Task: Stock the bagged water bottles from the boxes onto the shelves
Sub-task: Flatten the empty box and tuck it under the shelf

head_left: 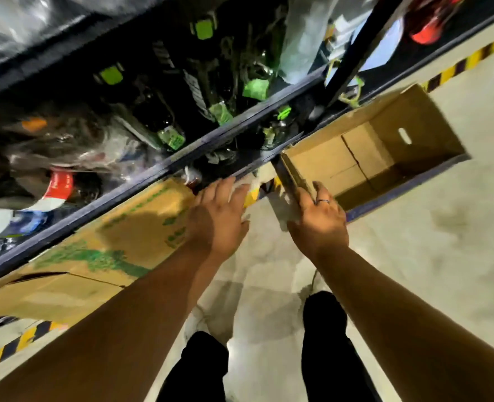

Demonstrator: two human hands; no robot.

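Left hand (219,210): fingers straight, holding nothing, beside the lower shelf rail (109,204). Right hand (318,217): grips the near wall of the open box (385,152), fingertips hidden. Bagged bottles (164,126) lie on the shelves, details lost to motion blur.

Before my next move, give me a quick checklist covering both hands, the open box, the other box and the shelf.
1. Left hand free: ok. Its fingers are straight and hold nothing, close to the shelf edge.
2. Right hand on the open box: ok for contact at its near flap; whether the grip is firm, cannot tell.
3. Stock left in the open box: not ok. The visible bottom is bare cardboard.
4. Green-printed box beside the shelf as the next source: cannot tell, its contents are hidden.
5. Room on the shelf: cannot tell. Bagged bottles crowd it and the picture is blurred.
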